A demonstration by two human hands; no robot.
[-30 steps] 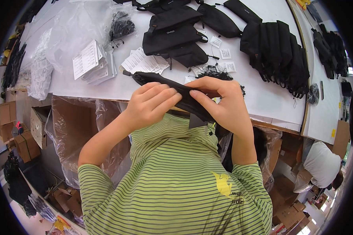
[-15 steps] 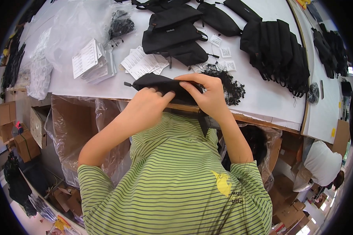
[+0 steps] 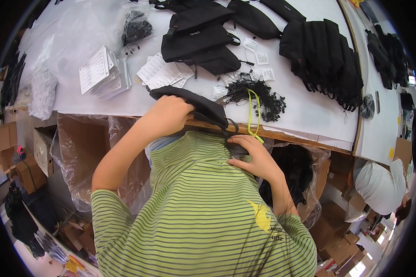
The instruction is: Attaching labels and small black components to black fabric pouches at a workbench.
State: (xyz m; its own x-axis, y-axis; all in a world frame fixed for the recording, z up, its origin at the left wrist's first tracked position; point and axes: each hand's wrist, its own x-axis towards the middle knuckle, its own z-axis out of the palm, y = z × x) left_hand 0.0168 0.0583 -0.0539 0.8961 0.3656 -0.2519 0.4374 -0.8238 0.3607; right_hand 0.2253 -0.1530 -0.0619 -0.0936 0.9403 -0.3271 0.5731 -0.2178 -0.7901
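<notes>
A small black fabric pouch (image 3: 199, 104), long and narrow, is tilted at the table's front edge. My left hand (image 3: 169, 114) is closed around its near side, some fingertips hidden behind the cloth. A thin black loop (image 3: 234, 125) hangs from the pouch's right end. Just below that loop is my right hand (image 3: 256, 158), thumb and forefinger spread apart beside a dark grey piece (image 3: 237, 149) in front of my shirt; its other fingers are partly hidden. A bright yellow-green cord (image 3: 250, 117) lies over the table edge, next to a heap of black cords (image 3: 260, 98).
More black pouches lie in a pile (image 3: 199, 39) and an overlapping row (image 3: 320, 60). Paper slips (image 3: 159, 71), a stack of printed cards (image 3: 105, 73) and clear plastic bags (image 3: 85, 32) cover the left. Below the edge stands a plastic-lined carton (image 3: 81, 152). Another person (image 3: 379, 187) is at right.
My right hand has left the pouch and dropped toward my waist, its fingers parting. My left hand still grips the pouch, now tilted down to the right. The yellow-green cord has come into sight.
</notes>
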